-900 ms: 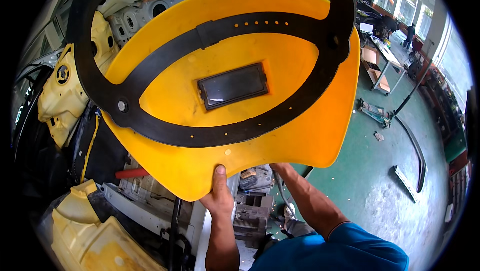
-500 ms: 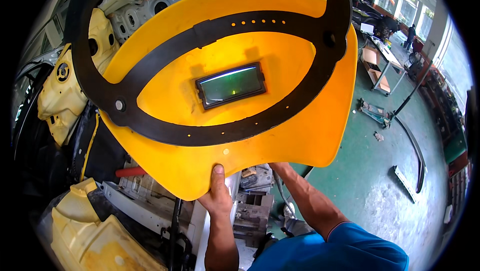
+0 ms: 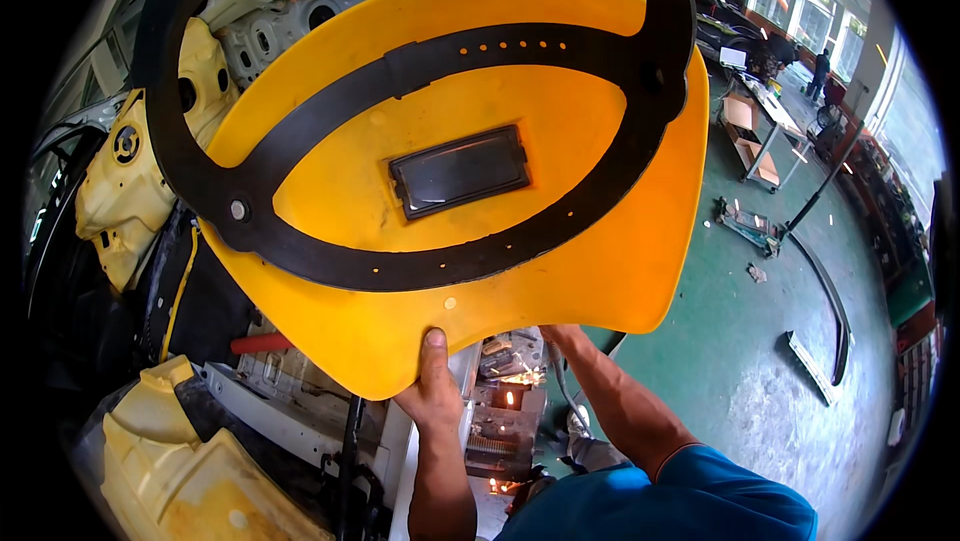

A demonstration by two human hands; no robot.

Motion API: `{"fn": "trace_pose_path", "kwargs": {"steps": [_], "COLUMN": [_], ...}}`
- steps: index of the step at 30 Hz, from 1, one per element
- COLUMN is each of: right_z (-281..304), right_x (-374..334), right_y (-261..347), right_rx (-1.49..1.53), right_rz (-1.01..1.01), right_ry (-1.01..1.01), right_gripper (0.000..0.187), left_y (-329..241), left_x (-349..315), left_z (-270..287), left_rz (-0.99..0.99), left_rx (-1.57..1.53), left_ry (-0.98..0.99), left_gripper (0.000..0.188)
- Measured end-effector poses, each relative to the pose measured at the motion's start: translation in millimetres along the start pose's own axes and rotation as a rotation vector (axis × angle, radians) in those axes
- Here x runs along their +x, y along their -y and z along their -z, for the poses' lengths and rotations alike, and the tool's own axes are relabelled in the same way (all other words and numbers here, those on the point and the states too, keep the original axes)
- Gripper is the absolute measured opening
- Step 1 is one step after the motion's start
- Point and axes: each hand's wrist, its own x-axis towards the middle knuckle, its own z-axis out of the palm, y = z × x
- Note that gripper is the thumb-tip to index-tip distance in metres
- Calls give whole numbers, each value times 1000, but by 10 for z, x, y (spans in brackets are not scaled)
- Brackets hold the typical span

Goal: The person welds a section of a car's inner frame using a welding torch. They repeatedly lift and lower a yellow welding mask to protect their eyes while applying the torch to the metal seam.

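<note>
My left hand (image 3: pixel 433 388) grips the lower edge of a yellow welding mask (image 3: pixel 600 291), thumb on its inner face. The mask's inside faces me, with a black headband (image 3: pixel 420 266) across it and a dark viewing window (image 3: pixel 462 171) in the middle. Behind the mask's lower right edge goes my right hand (image 3: pixel 560 336); only its wrist end shows, and its fingers are hidden. A grey cable (image 3: pixel 558 373) hangs just below that wrist. Orange sparks (image 3: pixel 520 378) glow over a metal clamp-like block (image 3: pixel 503 426) between my forearms.
Yellowish body panels (image 3: pixel 190 461) and a bare vehicle frame (image 3: pixel 270 406) lie to the left, with a red bar (image 3: pixel 260 343). On the green floor (image 3: pixel 700 361) at right are a floor jack (image 3: pixel 750 226), a curved black strip (image 3: pixel 832 291) and a trolley (image 3: pixel 770 131). A person (image 3: pixel 820 73) stands far off.
Sparks have appeared below the mask, and orange streaks show at the right. The viewing window has turned from bright green to dark. The mask has shifted very slightly left; my hands stay nearly still.
</note>
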Motion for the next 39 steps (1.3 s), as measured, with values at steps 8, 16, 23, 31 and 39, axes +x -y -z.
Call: {"fn": "trace_pose_path", "kwargs": {"steps": [8,16,23,31,39], "right_z": [21,6,-62,-184,-247], "right_x": [52,-39,-68,-39,-76], "right_y": [127,-160,-225,19,-97], "right_rx": [80,-279,-339,-638,-553], "right_rz": [5,-37,14,36,27], "right_ry": [59,58,38,61,62], "right_gripper": [43,48,49,62,59], "left_y": [-4,28,34,47,33], "left_x": [19,30,39,55,65], "left_z": [-33,14,-7,68,56], "left_rz": [-3,24,20,25,25], "left_rx": [-12,8,-1,10,19], "left_ry": [2,28,15,24,19], "left_gripper": [52,52,53,52,52]}}
